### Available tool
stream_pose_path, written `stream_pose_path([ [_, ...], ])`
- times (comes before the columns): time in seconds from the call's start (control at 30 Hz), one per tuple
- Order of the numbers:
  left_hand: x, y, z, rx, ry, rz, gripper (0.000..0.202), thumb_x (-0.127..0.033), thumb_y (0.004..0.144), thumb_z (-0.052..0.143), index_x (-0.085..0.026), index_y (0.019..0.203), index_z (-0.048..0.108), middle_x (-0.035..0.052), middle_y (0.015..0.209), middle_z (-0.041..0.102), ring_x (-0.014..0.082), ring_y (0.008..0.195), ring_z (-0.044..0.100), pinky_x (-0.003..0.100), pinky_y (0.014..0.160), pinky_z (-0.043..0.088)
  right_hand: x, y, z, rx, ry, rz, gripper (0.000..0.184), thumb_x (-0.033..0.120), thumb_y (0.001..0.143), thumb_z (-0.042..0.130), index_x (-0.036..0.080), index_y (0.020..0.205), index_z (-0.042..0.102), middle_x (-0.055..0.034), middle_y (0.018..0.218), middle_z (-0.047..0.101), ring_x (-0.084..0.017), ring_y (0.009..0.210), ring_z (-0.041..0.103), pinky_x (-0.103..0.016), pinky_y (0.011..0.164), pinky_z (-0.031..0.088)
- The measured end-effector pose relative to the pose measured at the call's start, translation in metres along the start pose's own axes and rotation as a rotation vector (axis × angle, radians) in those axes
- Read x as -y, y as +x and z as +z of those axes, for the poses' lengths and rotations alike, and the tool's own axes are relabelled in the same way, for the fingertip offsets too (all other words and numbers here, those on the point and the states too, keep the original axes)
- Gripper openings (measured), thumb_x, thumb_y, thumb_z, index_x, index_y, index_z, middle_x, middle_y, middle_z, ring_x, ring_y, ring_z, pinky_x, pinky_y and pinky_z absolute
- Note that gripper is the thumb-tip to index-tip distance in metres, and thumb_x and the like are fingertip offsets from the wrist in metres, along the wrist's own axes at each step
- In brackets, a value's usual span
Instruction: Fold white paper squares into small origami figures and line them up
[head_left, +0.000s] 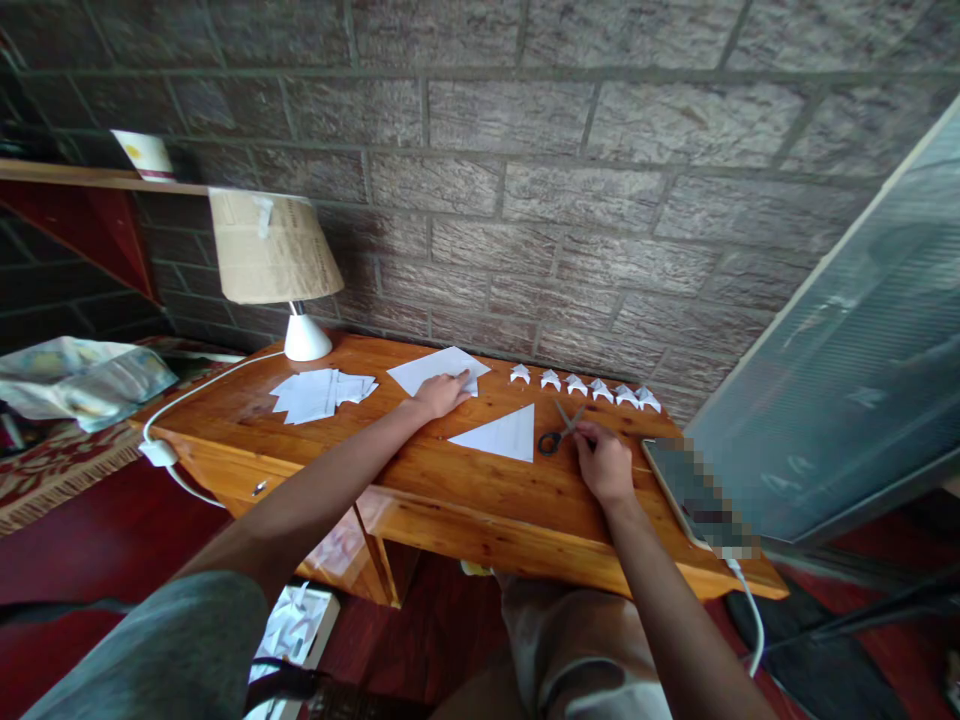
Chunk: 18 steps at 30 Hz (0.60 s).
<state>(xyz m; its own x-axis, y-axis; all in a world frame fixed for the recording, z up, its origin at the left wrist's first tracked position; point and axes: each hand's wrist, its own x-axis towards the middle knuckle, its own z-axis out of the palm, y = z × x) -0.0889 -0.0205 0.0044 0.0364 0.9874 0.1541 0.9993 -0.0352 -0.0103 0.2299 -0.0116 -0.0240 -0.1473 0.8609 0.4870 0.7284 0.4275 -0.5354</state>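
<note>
My left hand (442,393) lies flat, fingers stretched, on a white sheet of paper (433,368) on the wooden table (465,490). My right hand (602,462) rests beside a pair of black-handled scissors (559,432), its fingertips touching the handles; I cannot tell whether it grips them. A white paper folded into a triangle (504,436) lies between my hands. A stack of white paper scraps (319,393) sits to the left. Several small folded paper figures (586,388) stand in a row along the far edge.
A table lamp (274,262) stands at the table's back left, its white cable (180,405) running over the left edge. A tablet (694,490) with a cable lies at the right end. A brick wall is behind. Papers in a box (292,625) lie on the floor.
</note>
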Motion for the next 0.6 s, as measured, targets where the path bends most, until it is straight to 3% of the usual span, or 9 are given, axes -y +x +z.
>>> stream_pose_path([
  [0.13,-0.002,-0.007,-0.006,-0.034,0.03,-0.023,0.05,-0.031,0.096,0.034,-0.025,0.145,0.037,0.013,0.104,0.071,0.0269,0.099,0.067,0.036,0.085,0.047,-0.001,0.001,0.0,0.008,-0.01,0.006,0.025,0.024,0.084,0.05,0.017,0.098,0.069,-0.0107,0.097,0.074,-0.024,0.094,0.069,-0.037,0.091,0.052],
  [0.23,0.01,-0.014,-0.024,-0.176,0.043,-0.112,0.048,-0.027,0.094,0.034,-0.025,0.141,0.044,0.0129,0.102,0.072,0.0275,0.096,0.068,0.036,0.083,0.048,-0.001,0.001,0.0,-0.002,-0.007,0.011,0.025,0.024,0.083,0.051,0.017,0.098,0.069,-0.0106,0.097,0.074,-0.024,0.094,0.069,-0.037,0.09,0.052],
  [0.3,0.031,-0.022,-0.044,-0.308,0.033,-0.256,0.048,-0.029,0.094,0.038,-0.025,0.141,0.045,0.0122,0.101,0.072,0.0265,0.091,0.068,0.036,0.082,0.048,-0.001,0.001,-0.001,-0.008,0.002,0.012,0.025,0.023,0.083,0.051,0.017,0.098,0.069,-0.0106,0.097,0.074,-0.023,0.093,0.069,-0.037,0.089,0.052],
  [0.43,0.091,-0.06,-0.082,-0.516,0.079,-0.382,0.046,-0.032,0.094,0.035,-0.024,0.137,0.05,0.0109,0.1,0.072,0.0248,0.09,0.067,0.035,0.083,0.047,0.001,0.001,-0.001,-0.006,0.017,-0.004,0.025,0.024,0.083,0.05,0.017,0.098,0.069,-0.0104,0.097,0.074,-0.023,0.093,0.069,-0.037,0.09,0.052],
  [0.5,0.119,-0.087,-0.089,-0.536,0.117,-0.409,0.046,-0.035,0.095,0.032,-0.023,0.133,0.055,0.0105,0.101,0.071,0.0257,0.096,0.066,0.037,0.086,0.046,0.002,0.001,-0.001,-0.013,0.026,-0.019,0.026,0.026,0.083,0.05,0.017,0.098,0.069,-0.0107,0.098,0.074,-0.024,0.093,0.069,-0.037,0.09,0.052],
  [0.6,0.147,-0.127,-0.078,-0.397,0.167,-0.451,0.045,-0.038,0.093,0.034,-0.023,0.123,0.064,0.0106,0.094,0.071,0.0288,0.093,0.066,0.041,0.085,0.047,0.002,0.001,0.0,-0.026,0.044,-0.046,0.026,0.027,0.083,0.051,0.017,0.097,0.07,-0.0112,0.098,0.074,-0.024,0.091,0.069,-0.038,0.089,0.052],
])
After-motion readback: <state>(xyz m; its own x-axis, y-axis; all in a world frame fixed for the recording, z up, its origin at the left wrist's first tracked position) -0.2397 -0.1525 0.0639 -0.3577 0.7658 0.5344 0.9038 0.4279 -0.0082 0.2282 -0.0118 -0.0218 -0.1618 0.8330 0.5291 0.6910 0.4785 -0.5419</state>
